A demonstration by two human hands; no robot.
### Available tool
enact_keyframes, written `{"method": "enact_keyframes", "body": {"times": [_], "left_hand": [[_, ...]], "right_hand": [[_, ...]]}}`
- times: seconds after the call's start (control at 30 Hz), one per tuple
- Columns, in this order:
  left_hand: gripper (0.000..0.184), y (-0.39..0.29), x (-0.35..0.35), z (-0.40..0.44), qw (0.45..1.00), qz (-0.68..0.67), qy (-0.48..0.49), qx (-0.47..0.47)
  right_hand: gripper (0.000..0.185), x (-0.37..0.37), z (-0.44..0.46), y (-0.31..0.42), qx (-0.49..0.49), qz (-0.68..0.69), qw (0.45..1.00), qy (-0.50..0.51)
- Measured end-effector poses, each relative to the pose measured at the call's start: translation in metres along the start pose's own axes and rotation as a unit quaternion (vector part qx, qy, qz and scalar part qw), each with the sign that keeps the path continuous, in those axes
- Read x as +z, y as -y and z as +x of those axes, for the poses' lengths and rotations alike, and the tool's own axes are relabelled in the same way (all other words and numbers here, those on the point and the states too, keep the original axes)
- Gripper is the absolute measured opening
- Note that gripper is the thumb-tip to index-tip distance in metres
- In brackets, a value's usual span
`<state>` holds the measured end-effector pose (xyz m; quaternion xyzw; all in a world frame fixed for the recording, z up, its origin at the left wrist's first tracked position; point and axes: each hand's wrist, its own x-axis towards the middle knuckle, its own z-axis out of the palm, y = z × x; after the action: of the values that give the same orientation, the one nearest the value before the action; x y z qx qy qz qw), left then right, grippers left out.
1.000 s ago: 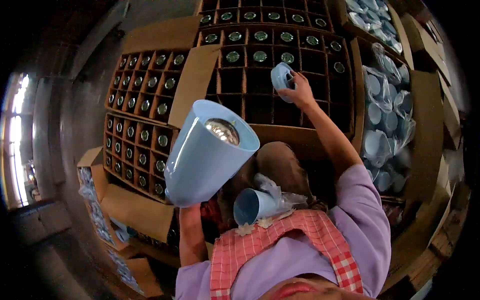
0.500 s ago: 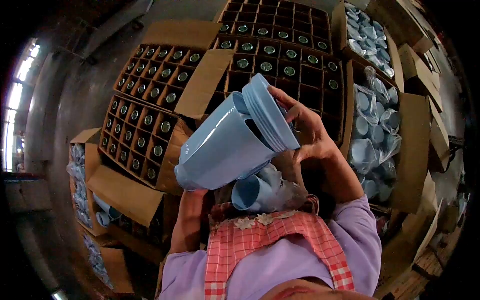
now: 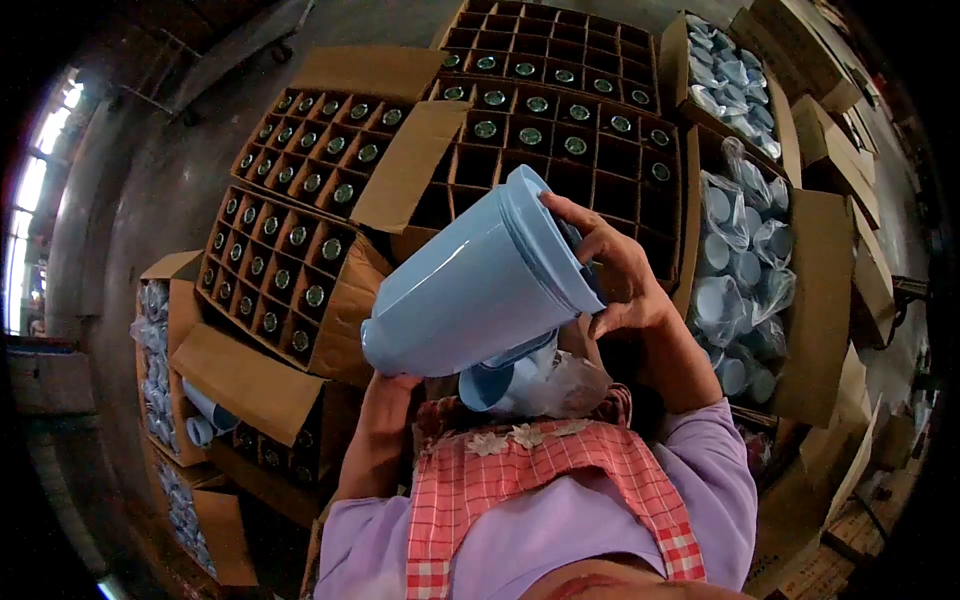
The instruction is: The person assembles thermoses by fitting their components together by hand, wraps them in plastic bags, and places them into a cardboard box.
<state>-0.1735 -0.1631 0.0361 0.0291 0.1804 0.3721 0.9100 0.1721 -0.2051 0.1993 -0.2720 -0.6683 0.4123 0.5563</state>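
Blue container (image 3: 450, 290) held aslant between two hands, lid (image 3: 555, 240) at its mouth

At far left, a cardboard carton (image 3: 184, 330) holds small blue pieces in clear plastic. Just right of it, two divided cartons (image 3: 345, 335) lie end to end, shiny round-topped pieces (image 3: 315, 296) standing in their cells.

The left hand (image 3: 398, 381) supports the container's narrower end from below; most of its fingers are hidden, so how far they curl cannot be told. The container lies tilted in the air above the person's lap, its wide mouth up and to the right. Below it, a blue cup (image 3: 485, 390) rests on its side against the lap, a clear plastic bag (image 3: 572, 388) beside it.

The right hand (image 3: 622, 275) grips the lid's outer face, thumb and fingers spread wide across it. Whether the lid is fully seated cannot be told. Beyond, a large divided carton (image 3: 692, 200) has more shiny tops in its far rows. At right, an open carton (image 3: 820, 300) holds blue cups (image 3: 718, 300), many in clear plastic.
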Motion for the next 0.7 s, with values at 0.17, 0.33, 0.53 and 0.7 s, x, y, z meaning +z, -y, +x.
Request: {"method": "enact_keyframes", "body": {"times": [0.17, 0.33, 0.53, 0.7], "left_hand": [[0.056, -0.003, 0.019, 0.012, 0.913, 0.39, -0.022, 0.12], [0.03, 0.009, 0.073, 0.001, 0.724, 0.62, -0.066, 0.295], [0.023, -0.005, 0.088, -0.016, 0.688, 0.615, -0.1, 0.373], [0.024, -0.006, 0.082, -0.009, 0.742, 0.578, -0.075, 0.332]], "right_hand": [[0.058, 0.004, -0.004, 0.008, 0.094, 0.0, 0.99, -0.101], [0.061, 0.006, -0.002, 0.024, 0.27, -0.016, 0.94, -0.208], [0.067, 0.006, 0.002, 0.024, 0.288, 0.004, 0.928, -0.237], [0.069, 0.011, 0.001, 0.034, 0.219, -0.068, 0.958, -0.171]]}}
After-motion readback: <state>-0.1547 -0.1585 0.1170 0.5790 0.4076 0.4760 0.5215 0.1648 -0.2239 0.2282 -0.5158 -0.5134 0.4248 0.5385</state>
